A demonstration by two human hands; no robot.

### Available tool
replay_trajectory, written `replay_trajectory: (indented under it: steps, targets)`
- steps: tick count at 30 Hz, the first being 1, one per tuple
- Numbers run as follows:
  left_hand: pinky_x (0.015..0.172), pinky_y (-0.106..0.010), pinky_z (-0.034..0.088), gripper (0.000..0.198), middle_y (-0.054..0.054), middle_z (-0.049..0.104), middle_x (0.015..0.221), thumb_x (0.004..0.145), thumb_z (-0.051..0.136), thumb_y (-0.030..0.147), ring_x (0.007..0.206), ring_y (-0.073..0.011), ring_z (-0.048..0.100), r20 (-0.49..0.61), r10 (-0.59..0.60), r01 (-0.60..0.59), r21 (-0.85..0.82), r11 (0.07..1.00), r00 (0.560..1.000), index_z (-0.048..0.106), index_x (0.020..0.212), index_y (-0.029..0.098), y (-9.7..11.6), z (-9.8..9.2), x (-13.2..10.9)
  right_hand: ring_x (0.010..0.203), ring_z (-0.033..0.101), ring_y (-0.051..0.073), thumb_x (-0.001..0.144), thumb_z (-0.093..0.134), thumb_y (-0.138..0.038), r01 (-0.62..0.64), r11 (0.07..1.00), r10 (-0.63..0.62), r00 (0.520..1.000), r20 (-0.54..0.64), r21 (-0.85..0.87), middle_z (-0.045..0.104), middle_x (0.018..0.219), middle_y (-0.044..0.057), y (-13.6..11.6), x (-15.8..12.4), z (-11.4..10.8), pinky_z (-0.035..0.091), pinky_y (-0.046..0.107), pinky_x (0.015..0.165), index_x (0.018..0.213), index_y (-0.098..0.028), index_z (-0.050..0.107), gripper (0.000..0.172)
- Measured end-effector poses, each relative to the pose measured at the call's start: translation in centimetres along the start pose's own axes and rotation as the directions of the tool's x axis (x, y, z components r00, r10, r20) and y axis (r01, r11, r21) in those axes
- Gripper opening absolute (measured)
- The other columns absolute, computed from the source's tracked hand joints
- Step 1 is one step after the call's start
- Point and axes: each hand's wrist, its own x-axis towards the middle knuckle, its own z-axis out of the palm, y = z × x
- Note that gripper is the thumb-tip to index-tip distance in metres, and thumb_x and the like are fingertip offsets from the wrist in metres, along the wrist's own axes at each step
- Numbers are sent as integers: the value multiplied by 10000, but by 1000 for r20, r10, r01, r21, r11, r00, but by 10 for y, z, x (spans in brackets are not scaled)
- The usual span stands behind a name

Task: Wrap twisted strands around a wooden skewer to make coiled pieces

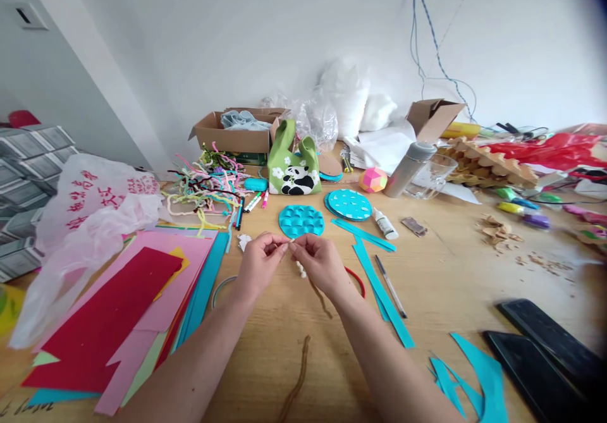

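My left hand (260, 262) and my right hand (321, 263) meet over the middle of the table. Both are closed, thumb and forefinger pinching a small whitish piece (291, 243) whose exact kind I cannot make out. A bumpy cream-white strand (301, 270) shows just below the fingertips. Beside the right palm lies a brown pipe cleaner (321, 298), partly hidden. Nearer to me is another brown pipe cleaner (300, 372). Just beyond the hands sits a blue round paper piece with cup-like folds (301, 220). A red curved strand (355, 281) is partly behind the right wrist.
Coloured paper sheets (114, 315) lie left, below tangled pipe cleaners (208, 186). A green panda bag (294, 164), blue discs (349, 204) and a glue bottle (385, 224) stand or lie beyond. Right are a pen (391, 286), blue strips (379, 290) and phones (531, 372).
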Motion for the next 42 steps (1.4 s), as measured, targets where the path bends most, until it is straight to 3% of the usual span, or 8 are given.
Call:
replay_trajectory:
  steps: [14, 18, 21, 24, 28, 31, 38, 42]
  targets:
    - [492, -207, 347, 184, 18, 561, 594, 748, 658, 319, 528, -90, 459, -5, -47, 47, -54, 997, 999, 704, 800, 148, 3, 4, -5, 638, 523, 141, 878, 472, -251, 189, 954, -219, 969, -115, -231, 602, 689, 21, -2, -9, 7, 355, 237, 566, 723, -182, 537, 182]
    - [574, -226, 429, 201, -12, 651, 674, 741, 673, 329, 601, -117, 554, 22, -66, 67, -72, 995, 998, 714, 812, 145, 6, 1, -4, 679, 530, 148, 891, 464, -242, 245, 940, -264, 963, -49, -239, 596, 711, 24, -3, -8, 0, 370, 240, 593, 748, -181, 544, 175]
    - [703, -260, 476, 200, -42, 715, 764, 744, 677, 337, 730, -158, 628, 82, -54, 59, -50, 997, 995, 731, 794, 150, 12, -6, -2, 692, 526, 147, 901, 467, -242, 296, 919, -298, 954, 35, -260, 582, 712, 18, -6, -9, -9, 374, 243, 610, 775, -178, 555, 166]
    - [735, -284, 492, 218, -62, 742, 853, 740, 685, 329, 793, -188, 657, 148, -53, 55, -9, 998, 988, 747, 865, 162, 19, -13, -2, 714, 527, 146, 910, 463, -225, 348, 891, -330, 937, 110, -290, 580, 719, 14, -10, -10, -14, 373, 248, 633, 784, -179, 549, 160]
    - [702, -272, 484, 168, -65, 737, 838, 775, 654, 281, 774, -184, 649, 178, 87, -116, 163, 980, 980, 762, 850, 177, 30, -16, -5, 751, 532, 153, 910, 458, -196, 392, 863, -366, 920, 141, -320, 583, 725, 15, -13, -13, -16, 372, 255, 657, 773, -183, 534, 157]
    - [654, -255, 468, 154, -57, 721, 796, 804, 619, 244, 734, -169, 630, 152, 198, -230, 233, 945, 968, 763, 832, 196, 38, -16, -10, 759, 543, 156, 925, 451, -235, 360, 882, -337, 933, 126, -303, 596, 751, 22, -17, -16, -16, 380, 255, 650, 798, -185, 546, 166]
    - [730, -269, 492, 175, -64, 721, 876, 826, 611, 261, 816, -180, 650, 190, 188, -215, 131, 968, 964, 749, 916, 201, 45, -19, -15, 722, 557, 144, 924, 469, -282, 318, 926, -302, 947, 108, -204, 617, 775, 24, -29, -22, -20, 399, 248, 635, 834, -183, 564, 164]
    - [666, -244, 479, 164, -57, 717, 845, 825, 614, 257, 763, -161, 636, 146, 228, -255, 206, 945, 963, 753, 898, 208, 49, -19, -19, 705, 570, 138, 915, 491, -276, 285, 939, -271, 958, 96, -193, 630, 751, 15, -35, -25, -20, 403, 241, 623, 827, -181, 594, 165]
